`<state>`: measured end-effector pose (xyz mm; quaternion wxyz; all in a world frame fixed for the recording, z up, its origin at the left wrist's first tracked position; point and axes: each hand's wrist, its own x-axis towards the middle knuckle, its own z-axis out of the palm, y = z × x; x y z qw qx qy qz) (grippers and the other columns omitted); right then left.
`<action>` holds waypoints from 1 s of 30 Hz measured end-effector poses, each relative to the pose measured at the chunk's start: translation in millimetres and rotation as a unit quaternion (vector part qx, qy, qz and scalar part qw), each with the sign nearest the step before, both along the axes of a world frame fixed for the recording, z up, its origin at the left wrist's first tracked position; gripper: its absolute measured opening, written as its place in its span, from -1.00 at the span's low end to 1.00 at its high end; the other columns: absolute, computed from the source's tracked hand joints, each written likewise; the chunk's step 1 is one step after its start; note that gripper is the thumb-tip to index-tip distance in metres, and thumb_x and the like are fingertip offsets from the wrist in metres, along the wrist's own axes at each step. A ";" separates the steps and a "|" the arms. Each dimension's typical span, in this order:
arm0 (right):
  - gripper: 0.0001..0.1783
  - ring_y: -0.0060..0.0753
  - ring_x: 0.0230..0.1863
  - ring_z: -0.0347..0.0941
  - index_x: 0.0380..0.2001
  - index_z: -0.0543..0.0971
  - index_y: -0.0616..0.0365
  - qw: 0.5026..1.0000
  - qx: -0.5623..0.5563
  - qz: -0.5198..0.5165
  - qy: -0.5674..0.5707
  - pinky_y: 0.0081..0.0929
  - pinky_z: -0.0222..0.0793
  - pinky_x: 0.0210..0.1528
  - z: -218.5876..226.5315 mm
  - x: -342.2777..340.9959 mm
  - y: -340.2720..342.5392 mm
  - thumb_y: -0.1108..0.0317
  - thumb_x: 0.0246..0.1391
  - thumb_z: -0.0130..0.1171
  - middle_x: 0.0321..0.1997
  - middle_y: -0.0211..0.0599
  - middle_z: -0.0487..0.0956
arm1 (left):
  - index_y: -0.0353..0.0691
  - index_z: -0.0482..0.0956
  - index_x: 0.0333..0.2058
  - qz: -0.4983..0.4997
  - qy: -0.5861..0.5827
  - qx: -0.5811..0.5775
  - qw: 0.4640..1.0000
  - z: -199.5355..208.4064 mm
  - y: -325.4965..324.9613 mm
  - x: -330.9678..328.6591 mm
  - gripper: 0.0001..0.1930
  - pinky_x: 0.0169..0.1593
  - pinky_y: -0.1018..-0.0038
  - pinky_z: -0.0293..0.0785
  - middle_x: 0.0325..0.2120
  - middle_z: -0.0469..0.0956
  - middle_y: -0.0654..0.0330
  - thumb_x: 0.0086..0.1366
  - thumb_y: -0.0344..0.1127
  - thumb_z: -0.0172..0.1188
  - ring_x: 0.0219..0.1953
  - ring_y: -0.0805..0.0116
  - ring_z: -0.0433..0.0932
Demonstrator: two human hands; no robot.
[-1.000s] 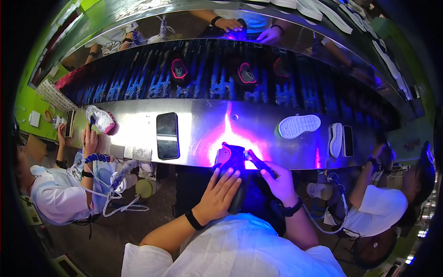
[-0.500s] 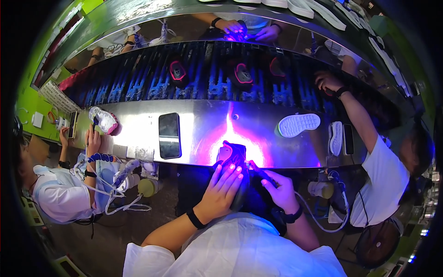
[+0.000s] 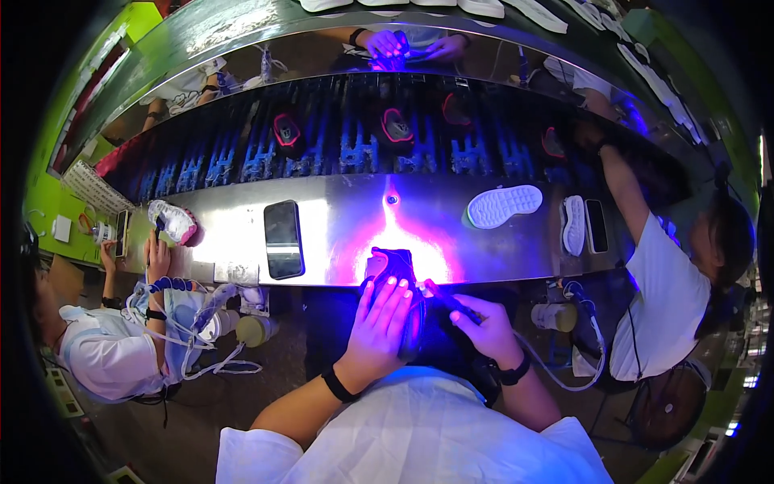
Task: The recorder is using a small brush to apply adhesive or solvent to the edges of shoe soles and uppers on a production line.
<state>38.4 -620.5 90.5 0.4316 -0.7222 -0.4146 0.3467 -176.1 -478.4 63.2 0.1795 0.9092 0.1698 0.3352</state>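
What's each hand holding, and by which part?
Left hand: fingers laid over the middle of a dark shoe; any grip underneath is hidden. Right hand: a slim dark tool, by its handle, tip near the shoe.

- Left lane: the table [image 3: 329, 246] is open between the dark phone [image 3: 282, 239] and the dark shoe [image 3: 393, 261].
- Right lane: open surface extends from the shoe to the white sole [image 3: 505, 206].
- Right end: a second sole [image 3: 573, 226] and second phone [image 3: 596, 226] stand side by side; a co-worker's arm [image 3: 625, 189] crosses beyond them.
- Far side: a dark slatted bed [image 3: 322, 157] borders the table.
- Lower right: a pale hose [image 3: 576, 388] loops beside the right hand [image 3: 484, 327], obstructing sideways passage.
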 end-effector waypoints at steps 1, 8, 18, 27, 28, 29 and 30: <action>-0.57 -0.56 -0.09 0.63 0.16 0.65 0.30 1.000 0.005 0.008 0.001 -0.47 0.55 0.02 4.1 -2.4 -5.8 0.40 0.26 0.40 -0.06 -0.17 0.78 | -0.45 0.38 0.28 0.003 0.002 -0.003 1.000 1.7 -0.8 1.5 -0.27 0.48 -0.29 0.13 0.26 0.46 -0.24 0.21 -0.19 0.40 0.38 -0.23 0.42; -0.59 -0.66 -0.18 0.59 0.16 0.65 0.29 1.000 0.002 0.006 0.007 -0.53 0.54 -0.07 29.3 -6.5 -14.0 0.43 0.28 0.37 -0.13 -0.37 0.76 | -0.43 0.34 0.32 0.014 0.029 -0.011 0.999 16.3 -4.5 9.8 -0.10 0.51 -0.23 0.09 0.28 0.44 -0.22 0.09 -0.12 0.54 0.42 -0.21 0.37; -0.59 -0.64 -0.17 0.60 0.21 0.61 0.32 0.994 0.032 -0.001 0.107 -0.55 0.55 -0.05 12.1 -3.2 -33.0 0.47 0.33 0.31 -0.15 -0.36 0.73 | -0.43 0.31 0.34 0.013 0.049 -0.029 0.998 32.6 -7.6 22.5 -0.06 0.52 -0.21 0.05 0.31 0.43 -0.21 0.07 -0.12 0.54 0.44 -0.19 0.35; -0.56 -0.62 -0.20 0.60 0.21 0.61 0.32 0.990 -0.011 -0.011 0.141 -0.54 0.53 -0.07 31.8 -4.8 -57.9 0.39 0.33 0.34 -0.21 -0.40 0.71 | -0.45 0.36 0.32 0.051 0.067 -0.018 0.996 45.1 -8.2 44.9 -0.06 0.52 -0.15 0.06 0.29 0.46 -0.21 0.01 -0.09 0.53 0.42 -0.14 0.39; -0.56 -0.62 -0.20 0.60 0.21 0.61 0.32 0.990 -0.011 -0.014 0.141 -0.54 0.53 -0.07 31.7 -4.8 -62.0 0.39 0.33 0.34 -0.21 -0.40 0.71 | -0.46 0.35 0.32 0.058 0.076 -0.014 0.995 46.6 -8.2 48.8 -0.04 0.52 -0.14 0.06 0.29 0.46 -0.21 0.01 -0.08 0.53 0.42 -0.14 0.39; -0.56 -0.62 -0.20 0.60 0.21 0.61 0.31 0.990 -0.019 -0.018 0.139 -0.54 0.53 -0.08 31.2 -4.9 -66.2 0.38 0.33 0.35 -0.21 -0.40 0.71 | -0.46 0.35 0.32 0.066 0.086 -0.009 0.994 48.1 -8.1 52.9 -0.03 0.53 -0.12 0.06 0.28 0.47 -0.21 0.00 -0.08 0.53 0.42 -0.13 0.40; -0.56 -0.62 -0.20 0.60 0.21 0.61 0.30 0.990 -0.028 -0.022 0.137 -0.54 0.53 -0.08 31.1 -4.5 -69.7 0.37 0.33 0.35 -0.22 -0.40 0.72 | -0.46 0.35 0.32 0.062 0.086 -0.009 0.994 49.6 -7.6 57.2 -0.03 0.53 -0.12 0.06 0.28 0.47 -0.21 0.00 -0.08 0.53 0.42 -0.13 0.40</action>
